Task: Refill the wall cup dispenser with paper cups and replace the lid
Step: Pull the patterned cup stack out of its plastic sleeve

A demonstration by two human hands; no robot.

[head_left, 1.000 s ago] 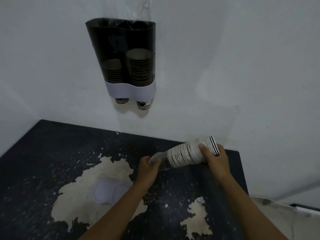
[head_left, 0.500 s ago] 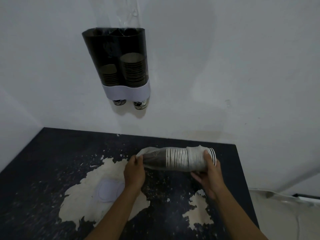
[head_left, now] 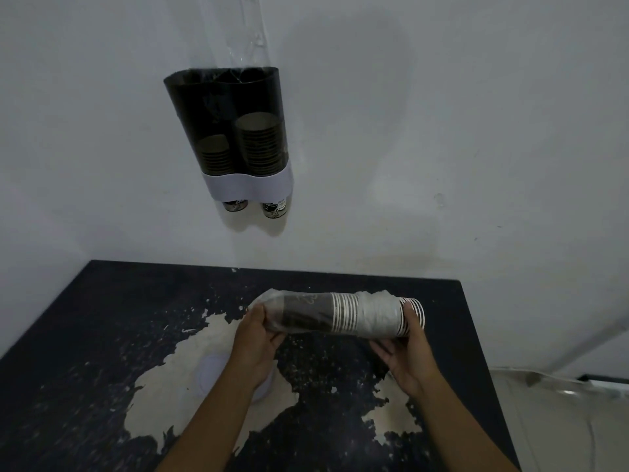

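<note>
Item: stack of paper cups (head_left: 343, 316), nested, lying roughly horizontal above the table, rims toward the right. A clear plastic sleeve (head_left: 377, 316) wraps it; the sleeve is bunched near the rim end and drawn to a loose tip at the left end. The last few striped rims stand bare beyond the bunched plastic.

Left hand (head_left: 257, 338): fingers curled round the narrow left end of the stack, pinching the sleeve tip there.

Right hand (head_left: 408, 349): thumb over the rim end, fingers cupped beneath it, gripping the stack from below.

Wall cup dispenser (head_left: 231, 131): fixed to the white wall (head_left: 442, 114) above and left of the hands, well apart from them. Dark translucent double tube, open at the top, with a pale band at its base. Two part-filled columns of cups (head_left: 260, 144) show through it, the right column taller than the left. One cup bottom pokes out below each column.

Clear plastic strip (head_left: 248, 32): hangs against the wall just above the dispenser's open top; whether it reaches inside is hard to tell.

Lid (head_left: 211, 373): pale, rounded, lying flat on the table beneath the left forearm, partly hidden by it.

Table (head_left: 85, 335): black top, badly worn, with large pale patches where the surface has flaked off.
</note>
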